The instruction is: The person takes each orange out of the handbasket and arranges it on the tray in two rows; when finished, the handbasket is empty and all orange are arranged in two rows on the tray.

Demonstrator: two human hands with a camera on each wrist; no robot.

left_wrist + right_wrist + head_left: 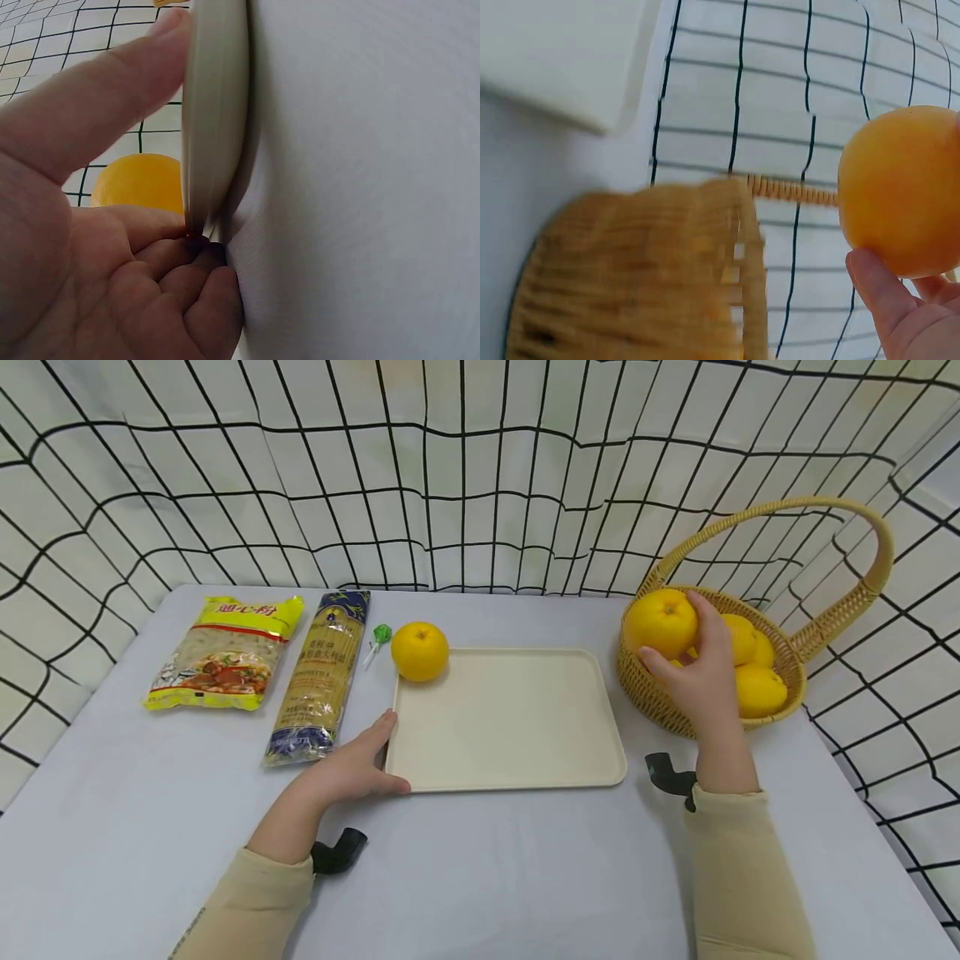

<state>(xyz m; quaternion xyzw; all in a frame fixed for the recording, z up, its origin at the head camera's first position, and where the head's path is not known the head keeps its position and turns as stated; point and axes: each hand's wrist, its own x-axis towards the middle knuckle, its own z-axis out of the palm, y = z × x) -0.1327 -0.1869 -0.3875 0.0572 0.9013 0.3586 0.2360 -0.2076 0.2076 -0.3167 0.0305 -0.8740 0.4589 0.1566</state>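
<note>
Above the wicker basket (652, 693), my right hand (701, 672) holds an orange (662, 623) between thumb and fingers. The same orange (904, 191) is at the right of the right wrist view, outside the basket's woven wall (630, 270). More yellow-orange fruit (760, 691) lies inside. My left hand (352, 764) grips the near left corner of a cream tray (506, 718), its thumb at the front edge. In the left wrist view, the fingers (172, 281) curl against the tray's rim (215, 97). Another orange (420, 652) sits at the tray's far left corner.
Left of the tray lie a green-topped lollipop (382, 634), a long spaghetti packet (318, 681) and a yellow food bag (227, 652). A black wire grid (480, 493) stands around the back and sides of the white table (487, 877). The basket's tall handle (877, 552) arches over it.
</note>
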